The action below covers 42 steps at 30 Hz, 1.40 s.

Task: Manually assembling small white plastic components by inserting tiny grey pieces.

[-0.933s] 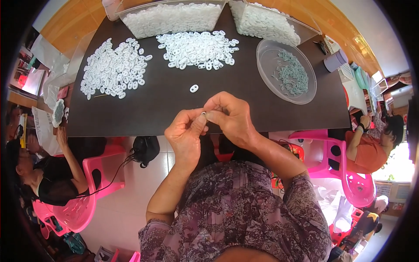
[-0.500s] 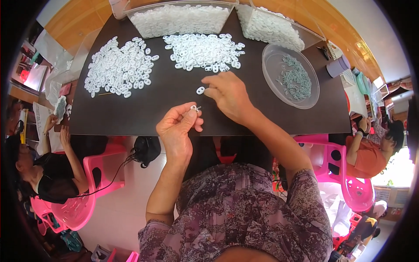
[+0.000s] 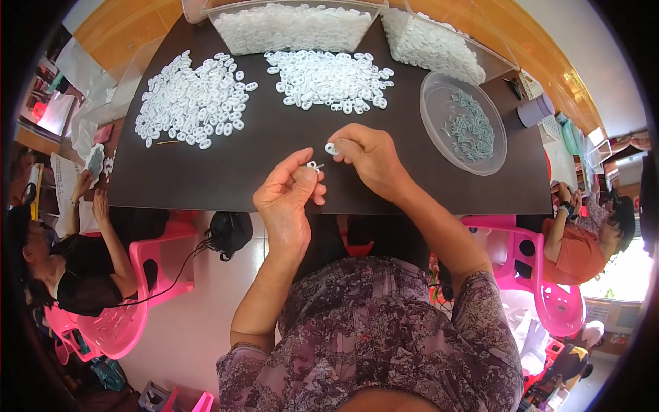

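A small white piece (image 3: 312, 165), with a grey pin (image 3: 320, 165) standing out of it, is held over the near part of the dark table (image 3: 226, 182). It is pinched between the thumb and forefinger of the left hand (image 3: 290, 196), with the other fingers loosely curled. A second white piece (image 3: 331, 149), a holed oval, is pinched at its right end by the right hand (image 3: 371, 156). The two pieces are held near each other, apart, the second a little farther from the body.

If the pin is to be passed through the second piece, its tip is best kept bare and steady, with the left thumb well back. A hole should be lined up squarely with the tip before any pressure is applied; at a slant, the pin could be bent or a piece lost from the pinch. The exposed end of the second piece is usefully left uncovered for aiming.

The pin's long axis is laid nearly crosswise, its free tip pointed right and slightly away from the body. The second piece's long axis seems tilted, its exposed end turned up and left; the exact angle cannot be told, as part is covered by fingers. The first piece's axis is mostly hidden.

Farther out, two white heaps are spread, a left heap (image 3: 195, 99) and a middle heap (image 3: 333, 81). More grey pins (image 3: 473, 127) are held in a round tray (image 3: 437, 103) to the right.
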Motion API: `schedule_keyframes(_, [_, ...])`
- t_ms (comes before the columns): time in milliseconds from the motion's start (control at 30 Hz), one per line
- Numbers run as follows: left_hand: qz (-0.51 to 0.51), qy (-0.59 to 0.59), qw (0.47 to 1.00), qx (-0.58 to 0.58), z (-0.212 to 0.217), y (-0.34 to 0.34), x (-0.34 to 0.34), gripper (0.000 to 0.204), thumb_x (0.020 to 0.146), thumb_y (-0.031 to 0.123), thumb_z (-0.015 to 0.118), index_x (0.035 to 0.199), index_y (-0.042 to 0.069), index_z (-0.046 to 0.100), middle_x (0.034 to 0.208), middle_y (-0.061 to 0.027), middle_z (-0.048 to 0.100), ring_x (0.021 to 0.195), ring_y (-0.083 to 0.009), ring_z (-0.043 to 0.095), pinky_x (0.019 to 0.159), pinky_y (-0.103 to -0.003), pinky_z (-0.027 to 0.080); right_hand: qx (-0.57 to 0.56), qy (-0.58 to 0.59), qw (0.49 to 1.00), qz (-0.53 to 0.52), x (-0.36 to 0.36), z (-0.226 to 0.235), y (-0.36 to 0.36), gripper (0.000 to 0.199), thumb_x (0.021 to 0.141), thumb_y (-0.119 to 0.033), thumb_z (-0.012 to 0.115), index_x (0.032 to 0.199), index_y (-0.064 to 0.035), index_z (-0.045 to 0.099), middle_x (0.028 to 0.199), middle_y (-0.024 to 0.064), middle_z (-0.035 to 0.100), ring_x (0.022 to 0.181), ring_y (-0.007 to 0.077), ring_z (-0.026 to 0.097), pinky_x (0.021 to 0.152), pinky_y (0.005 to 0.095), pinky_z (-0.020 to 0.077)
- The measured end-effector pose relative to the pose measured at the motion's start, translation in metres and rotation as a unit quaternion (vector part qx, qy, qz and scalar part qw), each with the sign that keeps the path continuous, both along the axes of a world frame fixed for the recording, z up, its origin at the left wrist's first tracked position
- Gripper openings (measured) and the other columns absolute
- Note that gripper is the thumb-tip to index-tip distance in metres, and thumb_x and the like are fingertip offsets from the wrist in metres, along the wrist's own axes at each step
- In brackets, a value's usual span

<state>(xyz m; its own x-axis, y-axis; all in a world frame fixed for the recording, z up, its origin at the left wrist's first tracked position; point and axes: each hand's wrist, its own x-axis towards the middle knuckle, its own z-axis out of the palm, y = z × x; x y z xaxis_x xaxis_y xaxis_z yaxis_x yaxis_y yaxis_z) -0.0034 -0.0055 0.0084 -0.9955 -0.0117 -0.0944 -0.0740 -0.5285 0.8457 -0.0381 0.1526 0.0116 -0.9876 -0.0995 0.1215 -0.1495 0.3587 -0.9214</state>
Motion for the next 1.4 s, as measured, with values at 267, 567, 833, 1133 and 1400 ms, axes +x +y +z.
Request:
schedule_keyframes(267, [-0.004,-0.003,0.999,-0.049,0.0,0.006,0.005,0.016,0.084,-0.001,0.059,0.1,-0.006,0.06,0.077,-0.0079,0.062,0.061,-0.0107,0.058,0.05,-0.021,0.045,-0.138,-0.082,0.987,0.013,0.018,0.013,-0.005,0.015,0.088,-0.012,0.057,0.094,-0.0003,0.063,0.076,0.0019,0.064,0.066,0.0054,0.054,0.056,0.0188,0.0421])
schedule_keyframes(567, [0.002,0.015,0.997,-0.074,-0.001,0.01,0.01,0.014,0.085,0.001,0.06,0.096,-0.006,0.061,0.079,-0.0083,0.063,0.06,-0.0108,0.057,0.049,-0.021,0.045,-0.139,-0.049,0.989,0.01,0.022,0.011,-0.005,0.013,0.087,-0.009,0.058,0.093,0.0,0.064,0.076,0.0018,0.064,0.065,0.0043,0.054,0.056,0.0181,0.0421])
schedule_keyframes(833, [0.013,0.014,0.997,-0.079,-0.003,0.01,0.01,0.013,0.085,-0.001,0.058,0.096,-0.007,0.061,0.082,-0.0091,0.064,0.061,-0.0101,0.056,0.05,-0.021,0.044,-0.137,-0.055,0.989,0.002,0.022,0.01,-0.009,0.012,0.087,-0.008,0.058,0.092,0.0004,0.064,0.076,0.0016,0.064,0.066,0.0043,0.055,0.055,0.0179,0.0423])
schedule_keyframes(1133, [0.015,0.006,0.997,-0.078,-0.004,0.011,0.01,0.014,0.085,-0.001,0.058,0.097,-0.007,0.06,0.082,-0.0094,0.065,0.061,-0.0101,0.057,0.05,-0.02,0.044,-0.104,-0.041,0.994,-0.003,0.023,0.005,-0.017,0.011,0.086,-0.007,0.059,0.091,0.0005,0.065,0.076,0.0011,0.063,0.066,0.0049,0.054,0.058,0.0194,0.0441])
schedule_keyframes(1400, [0.043,0.048,0.996,-0.056,-0.017,0.016,0.008,0.023,0.085,-0.001,0.06,0.107,-0.006,0.059,0.079,-0.0068,0.062,0.063,-0.0111,0.058,0.051,-0.021,0.045,0.002,0.067,0.996,-0.052,0.026,0.003,-0.022,0.009,0.079,-0.009,0.057,0.08,-0.0021,0.062,0.073,0.0096,0.059,0.071,0.0244,0.057,0.065,0.0343,0.0442])
